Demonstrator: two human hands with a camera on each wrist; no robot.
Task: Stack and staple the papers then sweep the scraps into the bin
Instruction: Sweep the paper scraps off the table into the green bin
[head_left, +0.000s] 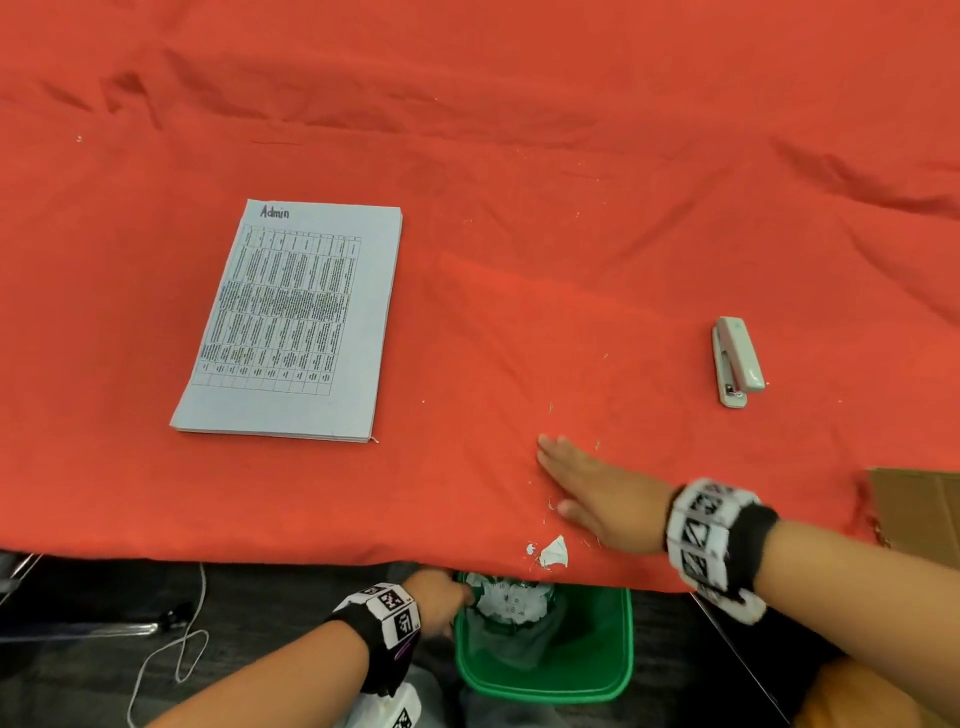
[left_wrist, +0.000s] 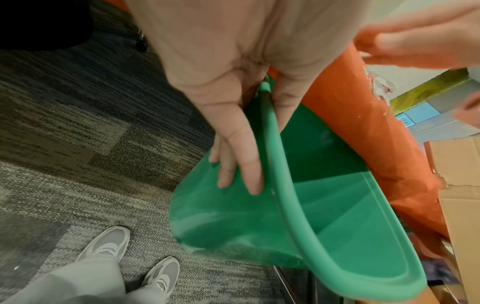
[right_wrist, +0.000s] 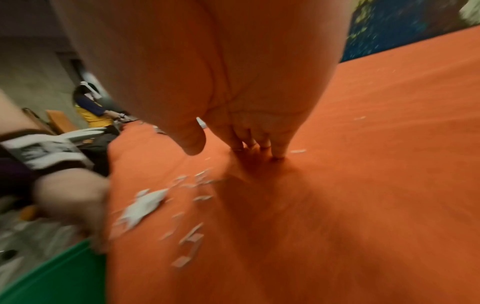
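Now | left hand (left_wrist: 233, 115) grips smooth green bin (left_wrist: 285, 205) | right hand (head_left: 597, 493) flat on cloth (head_left: 519, 156)

Bare forearms, no sleeves. Behind each hand, a black wristband (head_left: 748, 545) ringed with white blocks printed in black square codes; left one (head_left: 387, 616) the same. Pale grey trousers (left_wrist: 70, 281), grey-white trainers (left_wrist: 105, 243) below left hand.

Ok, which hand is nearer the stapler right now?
Right. The right hand lies flat on the red cloth, nearer the camera and to the left of the stapler. The left hand is below the table edge, gripping the green bin rim.
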